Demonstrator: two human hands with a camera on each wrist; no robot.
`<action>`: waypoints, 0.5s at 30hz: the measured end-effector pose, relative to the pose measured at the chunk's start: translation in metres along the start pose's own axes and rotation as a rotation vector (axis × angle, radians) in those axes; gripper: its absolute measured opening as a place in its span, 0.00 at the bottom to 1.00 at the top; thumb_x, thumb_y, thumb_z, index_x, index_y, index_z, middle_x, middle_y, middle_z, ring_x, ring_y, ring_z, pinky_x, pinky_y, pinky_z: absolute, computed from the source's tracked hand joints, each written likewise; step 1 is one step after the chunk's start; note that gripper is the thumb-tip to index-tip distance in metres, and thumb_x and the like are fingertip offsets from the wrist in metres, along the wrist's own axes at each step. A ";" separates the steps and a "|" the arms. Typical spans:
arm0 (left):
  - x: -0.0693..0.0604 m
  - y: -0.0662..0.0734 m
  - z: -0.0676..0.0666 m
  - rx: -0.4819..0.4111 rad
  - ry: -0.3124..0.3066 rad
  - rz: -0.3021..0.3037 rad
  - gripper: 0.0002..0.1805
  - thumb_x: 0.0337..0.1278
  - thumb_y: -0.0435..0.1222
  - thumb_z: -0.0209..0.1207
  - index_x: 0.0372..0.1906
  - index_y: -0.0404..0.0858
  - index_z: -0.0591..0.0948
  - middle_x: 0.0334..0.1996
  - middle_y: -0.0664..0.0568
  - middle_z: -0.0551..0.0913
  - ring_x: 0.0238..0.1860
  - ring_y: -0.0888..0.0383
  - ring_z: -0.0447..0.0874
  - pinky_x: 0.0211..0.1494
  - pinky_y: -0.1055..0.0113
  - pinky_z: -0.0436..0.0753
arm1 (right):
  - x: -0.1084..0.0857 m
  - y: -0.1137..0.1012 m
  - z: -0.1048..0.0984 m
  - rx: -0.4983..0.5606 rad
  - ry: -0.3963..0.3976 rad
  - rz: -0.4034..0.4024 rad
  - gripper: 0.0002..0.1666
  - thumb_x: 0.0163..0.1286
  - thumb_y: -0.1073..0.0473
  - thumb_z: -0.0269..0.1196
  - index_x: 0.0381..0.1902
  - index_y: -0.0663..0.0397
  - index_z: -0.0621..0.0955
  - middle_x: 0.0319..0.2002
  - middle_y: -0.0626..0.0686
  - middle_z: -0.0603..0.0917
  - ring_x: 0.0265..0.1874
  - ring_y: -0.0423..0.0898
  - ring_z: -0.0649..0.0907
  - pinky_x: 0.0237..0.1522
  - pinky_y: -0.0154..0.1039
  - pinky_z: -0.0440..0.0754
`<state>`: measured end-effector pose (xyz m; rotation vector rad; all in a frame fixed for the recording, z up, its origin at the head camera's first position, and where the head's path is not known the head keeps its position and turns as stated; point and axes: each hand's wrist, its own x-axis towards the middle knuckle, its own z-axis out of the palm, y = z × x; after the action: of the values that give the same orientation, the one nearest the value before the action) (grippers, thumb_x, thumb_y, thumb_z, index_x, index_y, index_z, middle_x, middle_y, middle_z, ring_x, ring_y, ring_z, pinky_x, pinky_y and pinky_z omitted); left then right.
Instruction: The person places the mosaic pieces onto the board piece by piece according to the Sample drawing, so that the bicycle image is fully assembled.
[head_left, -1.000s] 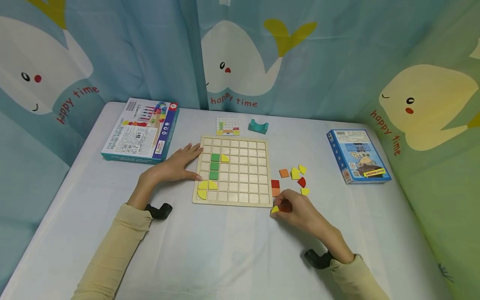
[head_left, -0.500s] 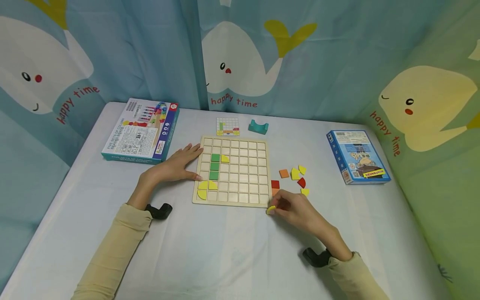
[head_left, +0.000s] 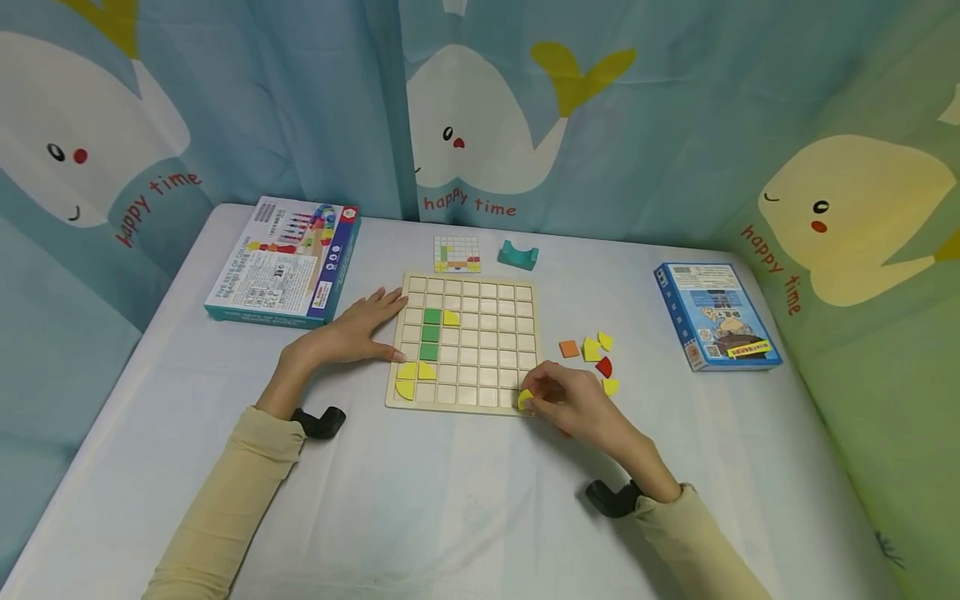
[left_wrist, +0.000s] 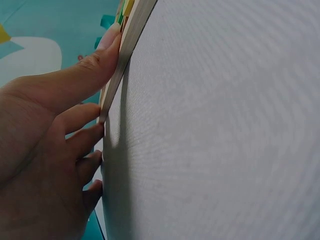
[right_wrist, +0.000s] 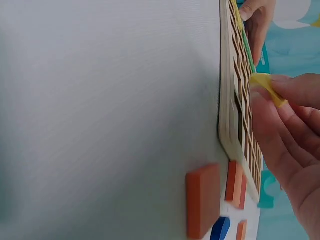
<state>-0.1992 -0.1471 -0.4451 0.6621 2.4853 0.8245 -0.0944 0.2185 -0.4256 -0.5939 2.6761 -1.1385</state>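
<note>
Between thumb and fingers my right hand point(head_left: 577, 404) pinches a yellow quarter-circle tile point(head_left: 525, 399), over the near right corner of the wooden grid board point(head_left: 480, 409). The same yellow tile point(right_wrist: 270, 89) shows tilted in the right wrist view. My left hand point(head_left: 356, 331) rests along the board's left edge, fingers extended and thumb touching the rim. Green square tiles point(head_left: 430, 332) stand in a column on the board. Yellow quarter-circle tiles point(head_left: 405, 389) lie in its near left cells, and another yellow tile point(head_left: 451, 318) sits beside the top green one.
Right of the board lie loose tiles: an orange square point(head_left: 569, 348), a red quarter circle point(head_left: 604, 366) and several yellow ones point(head_left: 592, 349). Behind the board are a pattern card point(head_left: 457, 254) and a teal holder point(head_left: 518, 255). Boxes stand at left point(head_left: 281, 262) and right point(head_left: 717, 317).
My right hand has moved left and away from me with the yellow tile, from beside the board's near right corner to over it. My left hand stays in place.
</note>
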 end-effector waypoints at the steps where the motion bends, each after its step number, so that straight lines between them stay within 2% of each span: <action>1: 0.000 0.000 0.000 -0.001 0.000 -0.001 0.56 0.60 0.50 0.69 0.84 0.39 0.49 0.85 0.44 0.43 0.84 0.41 0.31 0.85 0.43 0.34 | 0.002 -0.001 0.001 -0.006 0.003 -0.010 0.11 0.63 0.69 0.72 0.42 0.55 0.84 0.34 0.46 0.86 0.32 0.38 0.83 0.36 0.30 0.85; 7: -0.001 0.001 0.000 -0.005 -0.003 -0.003 0.56 0.60 0.49 0.69 0.84 0.40 0.50 0.85 0.45 0.43 0.84 0.42 0.31 0.85 0.44 0.34 | 0.014 -0.006 0.009 -0.024 -0.023 -0.018 0.10 0.64 0.68 0.72 0.42 0.55 0.84 0.34 0.47 0.86 0.32 0.39 0.83 0.36 0.31 0.84; 15: 0.001 -0.003 0.001 0.008 0.000 0.001 0.55 0.61 0.50 0.69 0.84 0.41 0.49 0.85 0.46 0.43 0.85 0.43 0.31 0.85 0.44 0.34 | 0.027 -0.013 0.020 -0.062 -0.070 -0.096 0.07 0.64 0.68 0.72 0.39 0.56 0.85 0.33 0.47 0.87 0.32 0.38 0.81 0.36 0.32 0.84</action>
<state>-0.1998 -0.1478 -0.4480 0.6662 2.4896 0.8158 -0.1093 0.1856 -0.4307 -0.7654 2.6572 -1.0406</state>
